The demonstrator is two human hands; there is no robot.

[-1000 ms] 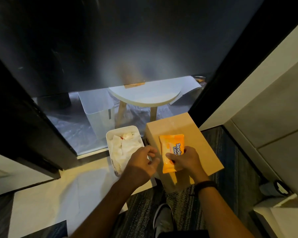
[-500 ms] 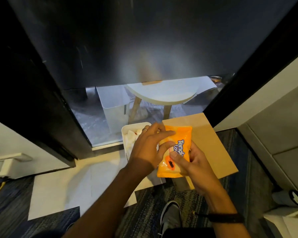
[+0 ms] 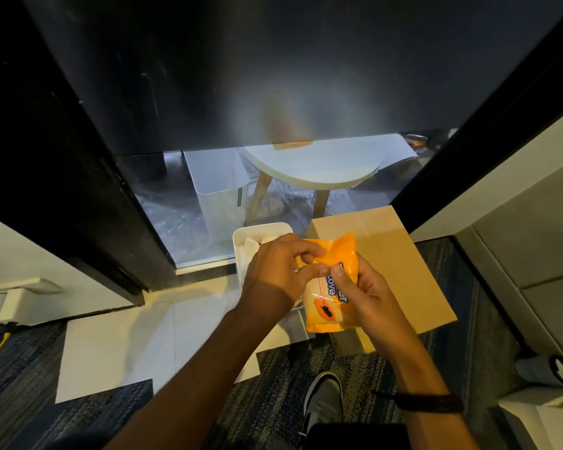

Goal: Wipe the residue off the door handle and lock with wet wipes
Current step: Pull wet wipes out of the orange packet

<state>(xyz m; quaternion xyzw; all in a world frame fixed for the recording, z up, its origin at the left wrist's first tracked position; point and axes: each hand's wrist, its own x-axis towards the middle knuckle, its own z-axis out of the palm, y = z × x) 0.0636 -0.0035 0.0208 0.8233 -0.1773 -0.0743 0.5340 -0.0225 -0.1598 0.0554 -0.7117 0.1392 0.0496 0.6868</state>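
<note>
An orange pack of wet wipes [image 3: 332, 289] is held up in front of me, above the floor. My right hand [image 3: 371, 297] grips it from the right side, thumb across its blue lettering. My left hand [image 3: 277, 274] pinches the pack's upper left part, where the flap is, between thumb and fingers. The dark glass door [image 3: 241, 69] fills the upper view; its handle and lock are out of sight.
A brown cardboard box [image 3: 400, 251] stands on the floor under the pack. A white bin [image 3: 241, 235] holding crumpled used wipes sits left of it. White sheets [image 3: 117, 345] cover the floor. Behind the glass stand a white stool [image 3: 319, 170] and a white container [image 3: 215, 186]. My shoe [image 3: 322, 404] is below.
The pack has been lifted off the cardboard box and held up in both hands. My left hand came across from the bin side and pinched the pack's top.
</note>
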